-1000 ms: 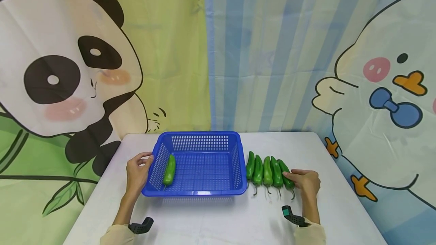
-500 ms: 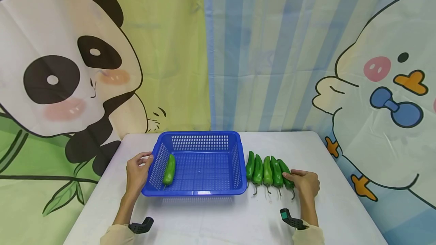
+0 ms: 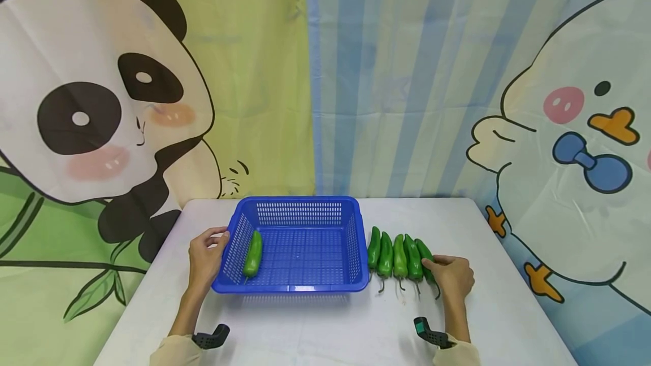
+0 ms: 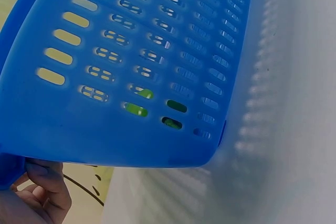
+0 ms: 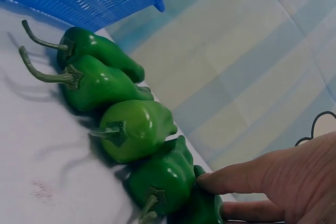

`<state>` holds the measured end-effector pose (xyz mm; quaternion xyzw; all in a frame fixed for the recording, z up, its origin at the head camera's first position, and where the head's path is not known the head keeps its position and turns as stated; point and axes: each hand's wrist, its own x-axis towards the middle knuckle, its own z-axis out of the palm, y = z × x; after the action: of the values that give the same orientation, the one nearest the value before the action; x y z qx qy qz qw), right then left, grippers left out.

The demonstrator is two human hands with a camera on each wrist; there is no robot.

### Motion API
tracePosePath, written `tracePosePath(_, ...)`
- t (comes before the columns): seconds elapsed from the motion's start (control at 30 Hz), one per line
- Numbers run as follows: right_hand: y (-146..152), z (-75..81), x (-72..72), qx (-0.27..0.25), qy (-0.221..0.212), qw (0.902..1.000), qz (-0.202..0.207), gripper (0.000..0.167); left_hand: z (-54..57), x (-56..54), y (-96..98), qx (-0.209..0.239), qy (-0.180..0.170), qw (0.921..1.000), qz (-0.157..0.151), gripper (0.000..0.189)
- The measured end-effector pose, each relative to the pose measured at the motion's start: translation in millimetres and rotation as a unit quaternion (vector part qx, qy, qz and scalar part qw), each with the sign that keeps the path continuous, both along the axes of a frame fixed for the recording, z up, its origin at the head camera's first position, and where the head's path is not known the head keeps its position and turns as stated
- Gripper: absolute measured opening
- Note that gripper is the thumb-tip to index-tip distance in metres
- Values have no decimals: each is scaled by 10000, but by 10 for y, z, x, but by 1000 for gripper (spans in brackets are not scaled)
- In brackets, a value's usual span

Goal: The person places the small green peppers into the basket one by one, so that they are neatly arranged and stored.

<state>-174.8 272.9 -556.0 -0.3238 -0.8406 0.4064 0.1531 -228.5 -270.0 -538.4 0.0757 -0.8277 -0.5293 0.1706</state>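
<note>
Blue plastic basket (image 3: 290, 288): perforated, upright on the white table (image 3: 315, 332), seemingly placed within both hands' reach.
Pepper inside (image 3: 253, 254): one long green pepper near the left wall, stem toward the person.
Pepper row (image 3: 399, 257): five long green peppers close together, right of the basket, stems toward the person, apparently aligned for easy grasping.
Left hand (image 3: 204, 258): fingers curl at the basket's left rim, probably steadying it.
Right hand (image 3: 452, 274): thumb and finger, parted only by its thickness, pinch the outermost pepper (image 3: 424, 249) at the row's right end.
</note>
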Motion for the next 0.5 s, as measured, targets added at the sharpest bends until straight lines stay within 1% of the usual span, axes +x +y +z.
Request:
tracePosePath(0.2,-55,-39,-4,298,174,9994,66,36,-8,13,-4,-11,-63,10000,7,35)
tracePosePath(0.37,-58,-70,-19,321,282,9991,59,37,-7,4,2,-33,-31,10000,88,32)
tracePosePath(0.5,-5,-95,-24,331,306,9990,68,36,-9,-12,8,5,-9,10000,81,31)
